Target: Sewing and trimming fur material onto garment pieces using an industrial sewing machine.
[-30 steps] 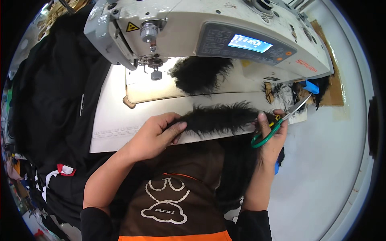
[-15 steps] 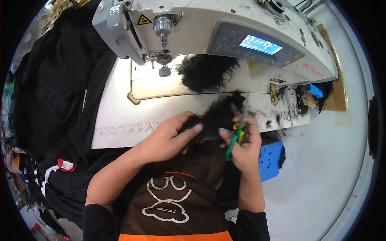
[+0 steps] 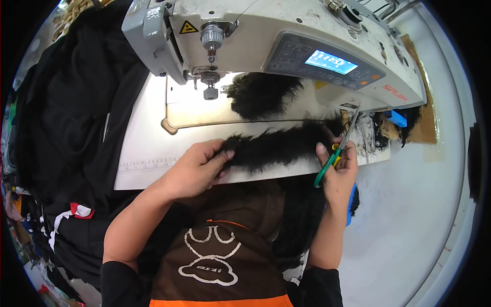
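Note:
A long strip of black fur (image 3: 279,148) stretches between my hands above the front of the sewing table. My left hand (image 3: 202,166) pinches its left end between thumb and fingers. At the other end, my right hand (image 3: 340,166) is closed around green-and-yellow-handled scissors (image 3: 324,169), whose blades point up and away. The fingers of that hand also touch the strip's right end; how firmly they grip it is partly hidden. Behind the strip, a second black fur piece (image 3: 263,94) lies on the machine bed, right of the presser area.
The white sewing machine (image 3: 230,41) spans the back, its lit screen (image 3: 331,61) at right. Black cloth (image 3: 71,112) is heaped at left. Loose fur tufts litter the table's right end, near a blue object (image 3: 397,118). A blue tray (image 3: 351,207) shows behind my right forearm.
My hands have moved apart, the right one farther to the right with the scissors. The fur strip, bunched before, is now drawn out lengthwise with its furry side showing.

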`<state>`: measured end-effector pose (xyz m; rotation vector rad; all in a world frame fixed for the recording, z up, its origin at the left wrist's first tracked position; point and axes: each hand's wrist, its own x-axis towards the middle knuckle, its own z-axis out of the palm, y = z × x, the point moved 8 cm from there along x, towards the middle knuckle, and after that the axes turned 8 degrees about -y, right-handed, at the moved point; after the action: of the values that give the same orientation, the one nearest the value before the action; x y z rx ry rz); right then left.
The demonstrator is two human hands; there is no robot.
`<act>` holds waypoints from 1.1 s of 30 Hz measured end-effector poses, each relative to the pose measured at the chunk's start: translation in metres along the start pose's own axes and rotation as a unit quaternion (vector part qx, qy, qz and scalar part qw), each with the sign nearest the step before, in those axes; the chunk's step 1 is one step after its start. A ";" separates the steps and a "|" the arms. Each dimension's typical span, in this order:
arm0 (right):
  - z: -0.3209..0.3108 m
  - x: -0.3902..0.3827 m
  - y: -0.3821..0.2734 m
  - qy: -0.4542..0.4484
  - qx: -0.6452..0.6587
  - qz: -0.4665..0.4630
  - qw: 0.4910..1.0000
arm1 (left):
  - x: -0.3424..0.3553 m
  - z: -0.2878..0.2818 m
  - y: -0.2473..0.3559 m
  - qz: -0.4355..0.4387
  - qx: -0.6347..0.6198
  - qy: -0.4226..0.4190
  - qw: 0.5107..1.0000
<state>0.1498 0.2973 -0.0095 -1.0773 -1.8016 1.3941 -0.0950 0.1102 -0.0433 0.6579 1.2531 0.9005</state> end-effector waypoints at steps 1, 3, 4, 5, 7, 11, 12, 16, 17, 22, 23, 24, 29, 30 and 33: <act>-0.002 0.000 0.001 0.000 0.000 -0.001 1.000 | 0.000 -0.001 -0.001 -0.002 0.012 0.005 1.000; -0.016 -0.001 0.004 0.040 0.050 -0.009 0.998 | -0.002 -0.002 -0.001 -0.003 0.024 0.009 1.000; -0.025 0.000 0.001 0.059 0.014 -0.026 0.998 | -0.004 -0.005 0.000 -0.002 0.016 0.019 1.000; -0.032 0.002 0.001 0.061 0.012 -0.026 0.998 | -0.008 -0.009 0.001 0.000 0.008 0.029 1.000; -0.051 0.002 0.002 0.087 0.031 -0.033 0.995 | -0.012 -0.016 0.001 -0.004 -0.020 0.039 0.999; -0.071 0.003 0.000 0.103 0.052 -0.057 0.992 | -0.023 -0.032 0.004 0.005 -0.042 0.082 0.996; -0.074 0.001 -0.003 0.121 0.055 -0.061 0.989 | -0.026 -0.035 0.004 0.006 -0.043 0.080 0.996; -0.095 -0.006 -0.006 0.150 0.021 -0.082 0.985 | -0.036 -0.041 0.004 -0.013 0.018 0.092 0.995; -0.094 -0.008 -0.008 0.146 0.026 -0.080 0.986 | -0.038 -0.041 0.005 -0.016 0.034 0.096 0.995; -0.078 -0.010 -0.008 0.099 0.046 -0.059 0.992 | -0.051 -0.056 0.010 -0.019 -0.002 0.132 0.991; -0.076 -0.011 -0.008 0.089 0.039 -0.060 0.994 | -0.056 -0.058 0.009 -0.030 -0.013 0.131 0.991; -0.078 -0.012 -0.004 0.085 0.038 -0.051 0.994 | -0.061 -0.060 0.011 -0.033 -0.012 0.137 0.990; -0.065 -0.013 0.001 0.075 0.041 0.018 0.996 | -0.080 -0.077 -0.003 -0.023 -0.029 0.151 0.988; -0.063 -0.013 0.000 0.070 0.052 0.024 0.996 | -0.081 -0.078 -0.003 -0.011 -0.007 0.159 0.987; -0.058 -0.016 0.002 0.070 0.062 0.040 0.995 | -0.085 -0.077 0.003 0.004 0.049 0.193 0.980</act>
<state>0.2069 0.3107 0.0035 -1.1617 -1.5681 1.4208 -0.1764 0.0349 -0.0139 0.5810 1.6493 1.0087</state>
